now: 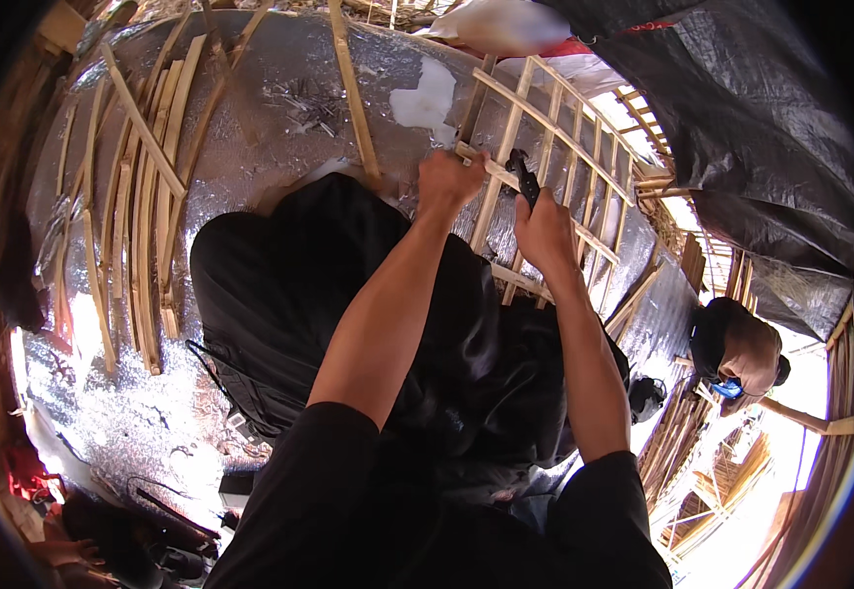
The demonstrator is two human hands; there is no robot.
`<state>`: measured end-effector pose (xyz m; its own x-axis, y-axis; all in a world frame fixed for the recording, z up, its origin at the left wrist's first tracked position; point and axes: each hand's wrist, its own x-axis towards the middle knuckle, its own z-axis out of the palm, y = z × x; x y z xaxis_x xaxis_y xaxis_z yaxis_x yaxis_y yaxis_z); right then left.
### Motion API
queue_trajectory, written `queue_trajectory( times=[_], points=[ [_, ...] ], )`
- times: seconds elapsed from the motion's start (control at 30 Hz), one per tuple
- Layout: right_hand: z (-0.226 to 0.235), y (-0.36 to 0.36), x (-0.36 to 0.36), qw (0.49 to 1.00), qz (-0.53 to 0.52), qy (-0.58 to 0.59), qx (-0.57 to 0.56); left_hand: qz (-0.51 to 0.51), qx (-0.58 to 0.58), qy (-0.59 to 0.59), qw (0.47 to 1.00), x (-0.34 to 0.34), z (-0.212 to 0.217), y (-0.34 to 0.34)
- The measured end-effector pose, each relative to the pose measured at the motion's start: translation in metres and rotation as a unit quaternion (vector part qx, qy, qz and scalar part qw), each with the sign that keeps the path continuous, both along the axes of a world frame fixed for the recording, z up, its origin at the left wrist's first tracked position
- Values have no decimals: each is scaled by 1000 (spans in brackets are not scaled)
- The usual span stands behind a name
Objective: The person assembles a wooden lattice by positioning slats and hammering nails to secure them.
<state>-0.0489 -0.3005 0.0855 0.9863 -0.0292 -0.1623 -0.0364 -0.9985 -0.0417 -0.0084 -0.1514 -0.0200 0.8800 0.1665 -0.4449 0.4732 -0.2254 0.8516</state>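
A lattice of pale bamboo slats (pixel 550 125), several strips crossed over each other, lies before me on a silvery foil sheet. My left hand (pixel 449 181) is closed at the lattice's near left side, its fingers pinching the end of a crossing bamboo slat (pixel 501 175). Just to its right, my right hand (pixel 545 228) grips a black hand tool (pixel 524 183) with a hammer-like head. That head is over the same slat, close to a crossing; whether they touch I cannot tell. Any nail there is hidden or too small to see.
Loose bamboo strips (pixel 157 147) lie lengthwise on the foil sheet (pixel 279 59) at left. One longer strip (pixel 353 93) lies ahead. Dark plastic sheeting (pixel 741 88) hangs at right. Another person (pixel 738 344) is at right; a hand (pixel 65 552) shows at lower left.
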Motion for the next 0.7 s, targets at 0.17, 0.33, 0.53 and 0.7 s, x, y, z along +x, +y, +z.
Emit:
queue_trajectory(
  times=[0.17, 0.33, 0.53, 0.7],
  points=[
    [28, 24, -3, 985, -66, -37, 155, -9, 22, 17, 1000, -1, 3, 9],
    [22, 6, 21, 993, -58, 7, 104, 5, 55, -88, 995, -1, -11, 5],
    [27, 8, 18, 947, -150, -75, 275, -28, 60, -13, 998, -10, 10, 14],
    [-5, -15, 11, 946, -159, 141, 243, -4, 58, -23, 998, -5, 8, 13]
  ],
)
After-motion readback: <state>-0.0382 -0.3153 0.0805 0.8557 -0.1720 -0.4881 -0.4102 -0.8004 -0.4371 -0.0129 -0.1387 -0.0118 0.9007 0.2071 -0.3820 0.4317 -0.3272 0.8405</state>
